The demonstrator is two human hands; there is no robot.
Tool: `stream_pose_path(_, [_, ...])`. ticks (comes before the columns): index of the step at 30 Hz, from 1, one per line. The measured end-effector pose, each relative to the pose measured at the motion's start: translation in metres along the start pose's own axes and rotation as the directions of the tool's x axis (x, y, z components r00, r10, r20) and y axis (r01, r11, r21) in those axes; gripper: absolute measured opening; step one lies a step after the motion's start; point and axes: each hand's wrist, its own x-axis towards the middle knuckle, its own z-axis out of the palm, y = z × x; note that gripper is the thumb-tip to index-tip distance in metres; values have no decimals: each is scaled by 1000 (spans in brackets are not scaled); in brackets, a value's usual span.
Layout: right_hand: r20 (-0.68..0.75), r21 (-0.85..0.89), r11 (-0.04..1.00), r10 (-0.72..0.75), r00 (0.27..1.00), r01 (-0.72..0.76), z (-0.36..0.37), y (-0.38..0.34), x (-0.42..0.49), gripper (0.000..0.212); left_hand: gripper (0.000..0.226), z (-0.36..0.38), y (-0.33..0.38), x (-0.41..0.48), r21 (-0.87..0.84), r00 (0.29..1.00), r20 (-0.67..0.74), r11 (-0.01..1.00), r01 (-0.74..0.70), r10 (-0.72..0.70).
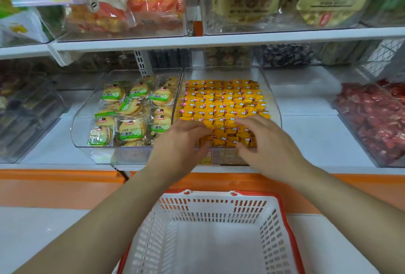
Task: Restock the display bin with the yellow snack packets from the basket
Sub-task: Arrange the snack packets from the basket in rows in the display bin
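Observation:
A clear display bin [270,96] on the lower shelf holds several rows of small yellow snack packets [221,100]. My left hand [179,142] and my right hand [265,140] both reach into the bin's front end. Their curled fingers rest on the front packets from either side, with a small cluster of packets [225,138] between them. Whether either hand pinches a packet is hidden by the fingers. Below, a white basket with a red rim [285,225] stands under my arms, and no packets show inside it.
A clear bin of green-labelled biscuit packs [131,109] sits just left of the yellow one. A bin of red-wrapped snacks [372,116] stands at the right. An upper shelf [219,40] with bagged snacks and price tags overhangs the bins. An orange ledge [65,175] runs below.

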Motion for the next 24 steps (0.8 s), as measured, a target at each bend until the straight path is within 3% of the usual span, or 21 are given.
stream_pose_path(3, [119,-67,989,-121,985,130,6,-15,-2,71,23,6,2,-3,53,1000,-21,998,-16,17])
stream_pose_path(8, [147,-218,967,-103,984,134,23,-29,-4,70,23,4,4,-2,47,1000,-17,999,27,-26])
stream_pose_path(11, [50,-143,986,-74,996,80,25,-33,-1,75,21,-10,-4,17,-1,990,111,996,90,-89])
stream_pose_path(14, [96,-191,975,-97,991,114,29,-34,-1,81,22,-23,-15,44,8,925,321,977,214,-205])
stream_pose_path(18, [114,-272,956,-82,990,111,35,-36,-4,81,23,-19,-29,74,-221,867,378,877,426,-325])
stream_pose_path(21, [99,-283,953,-86,991,111,38,-36,-5,80,16,-8,-33,91,-124,896,372,943,308,-244])
stream_pose_path(24, [75,-270,958,-82,994,99,38,-37,-7,81,9,6,-32,106,-79,859,486,970,230,-164])
